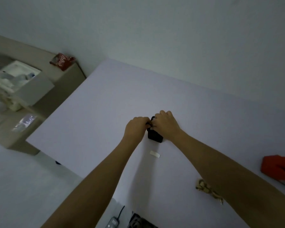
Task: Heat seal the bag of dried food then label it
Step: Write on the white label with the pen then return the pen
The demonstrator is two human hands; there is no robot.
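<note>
Black bag stands on the white tabletop, its top pinched closed between left hand and right hand.

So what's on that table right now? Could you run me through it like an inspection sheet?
Surface: white table, mostly bare.
Job's things: small black object under both hands; white label strip nearer the person; bag of dried food by the right forearm.
Clutter: red object at right edge.
Hands: left hand and right hand both on the black object.
Cables: dark cord at near edge.
Surroundings: red packet on a side counter.
</note>
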